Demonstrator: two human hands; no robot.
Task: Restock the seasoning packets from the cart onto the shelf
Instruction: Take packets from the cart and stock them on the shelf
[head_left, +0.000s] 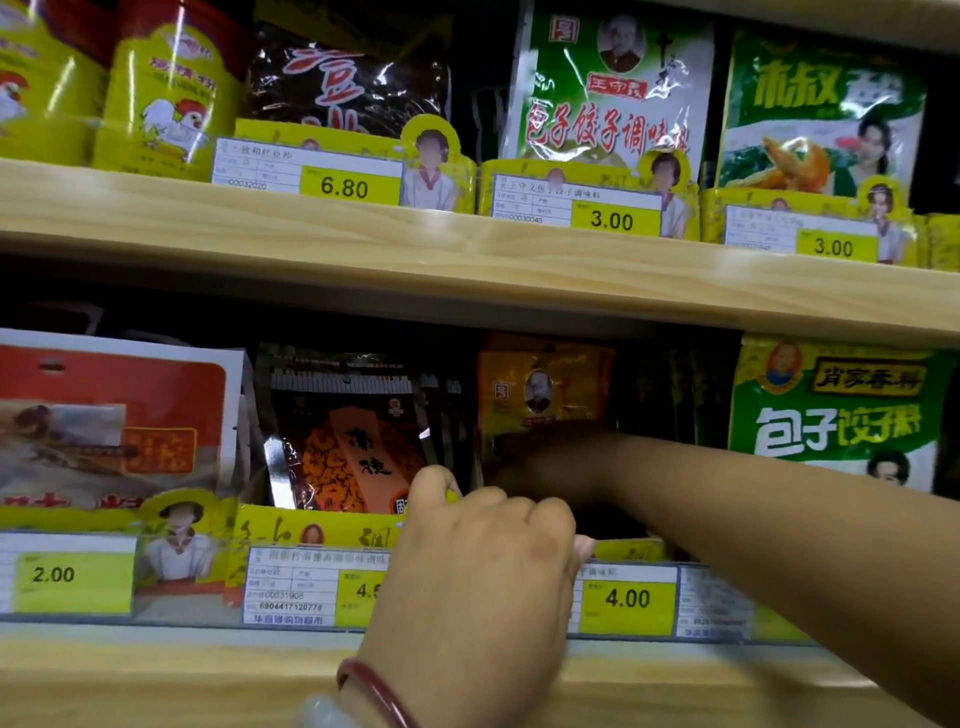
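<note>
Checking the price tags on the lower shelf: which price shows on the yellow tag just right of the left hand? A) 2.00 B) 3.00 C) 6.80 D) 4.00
D: the yellow tag beside the left hand reads 4.00.

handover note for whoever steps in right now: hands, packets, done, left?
Left hand: fingers curled over the yellow cardboard divider at the lower wooden shelf front.
Right hand: reaching deep into the slot holding the orange-yellow seasoning packets, blurred; grip unreadable.
Done: neighbouring slots look stocked.
Left: finish this slot. Cart is out of view, remaining stock unknown.
</note>
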